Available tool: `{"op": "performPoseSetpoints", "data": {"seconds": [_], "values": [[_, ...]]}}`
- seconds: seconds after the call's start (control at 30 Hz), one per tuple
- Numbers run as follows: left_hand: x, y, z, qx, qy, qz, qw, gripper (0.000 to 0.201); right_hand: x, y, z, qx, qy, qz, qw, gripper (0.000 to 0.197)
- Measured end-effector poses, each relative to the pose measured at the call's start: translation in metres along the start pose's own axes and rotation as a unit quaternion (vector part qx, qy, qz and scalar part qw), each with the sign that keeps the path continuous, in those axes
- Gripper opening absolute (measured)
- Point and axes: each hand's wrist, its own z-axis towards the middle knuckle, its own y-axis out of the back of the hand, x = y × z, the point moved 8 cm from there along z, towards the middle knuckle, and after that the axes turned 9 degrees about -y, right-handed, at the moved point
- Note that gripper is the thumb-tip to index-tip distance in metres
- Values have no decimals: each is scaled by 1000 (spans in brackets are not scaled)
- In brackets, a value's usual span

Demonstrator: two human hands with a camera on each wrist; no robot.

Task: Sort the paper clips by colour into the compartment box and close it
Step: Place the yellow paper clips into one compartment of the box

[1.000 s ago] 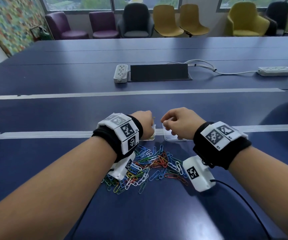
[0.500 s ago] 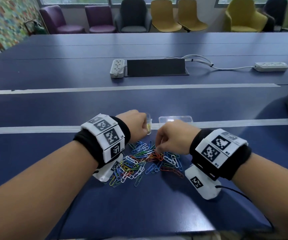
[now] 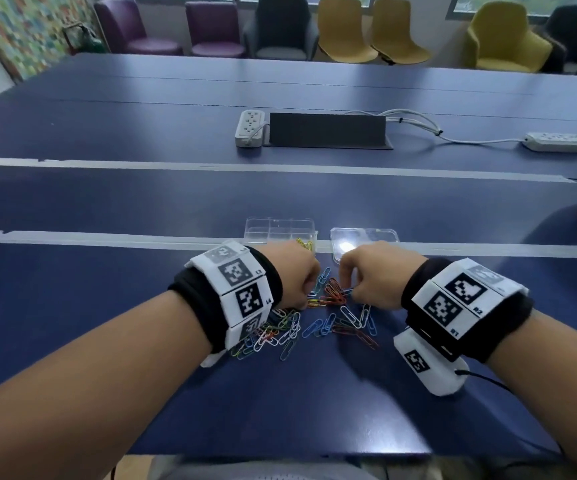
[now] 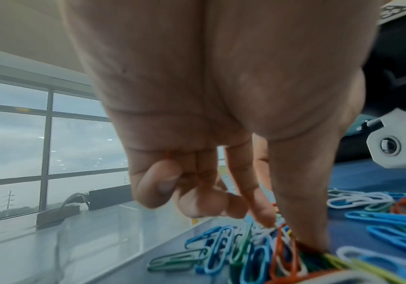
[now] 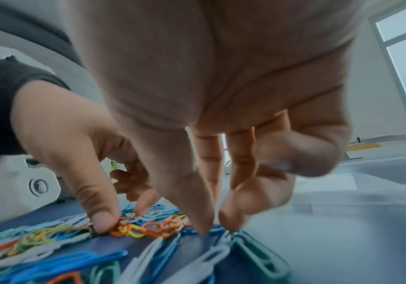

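A loose pile of coloured paper clips (image 3: 315, 320) lies on the blue table in front of me. Behind it stands the clear compartment box (image 3: 280, 225), open, with yellow clips (image 3: 306, 244) in its near right compartment. Its clear lid (image 3: 366, 235) lies to the right. My left hand (image 3: 306, 292) is down on the pile, thumb and forefinger pinching at orange clips (image 4: 284, 242). My right hand (image 3: 347, 289) faces it, thumb and forefinger tips (image 5: 204, 228) pinching a blue clip (image 5: 219, 229) on the table. The other fingers of both hands are curled.
Two white power strips (image 3: 250, 128) (image 3: 557, 142), a cable and a dark cable hatch (image 3: 328, 131) lie farther back on the table. White tape lines (image 3: 107, 239) cross it. Chairs (image 3: 342, 32) stand along the far edge. The table's near edge is close to my body.
Both hands have come back from the box and lid to the pile. The box, with yellow clips in it, is no longer covered by my left hand.
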Motion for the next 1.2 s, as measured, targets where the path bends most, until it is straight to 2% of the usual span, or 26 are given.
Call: {"op": "performPoseSetpoints", "data": {"seconds": [0.13,0.2,0.37,0.53,0.67,0.77,0.87,0.93,1.07,1.2], "values": [[12,-2,-4,20,28,-6,999,39,3,1,-1,-7,-3,22,1000,11],[13,-2,-5,25,32,-16,999,44,7,-2,2,1,-1,19,1000,13],[0,4,-1,-8,6,-18,1000,18,10,-3,4,17,8,-2,1000,29],[-8,2,7,5,-3,25,1000,10,1,-1,2,23,-8,-22,999,33],[-10,4,6,9,4,45,999,18,3,-2,8,8,-24,-19,1000,19],[-10,3,4,11,2,41,999,22,7,-3,12,3,-32,-46,998,31],[-6,7,2,-7,3,15,1000,20,9,-2,14,2,-37,-58,998,22],[-1,13,0,-34,6,-19,999,14,9,-1,14,2,-38,-60,997,22],[17,23,-15,-77,36,-92,992,21,10,0,12,-10,-25,-79,997,25],[35,23,-35,-90,59,-154,982,8,17,0,10,-24,-9,-104,994,22]]}}
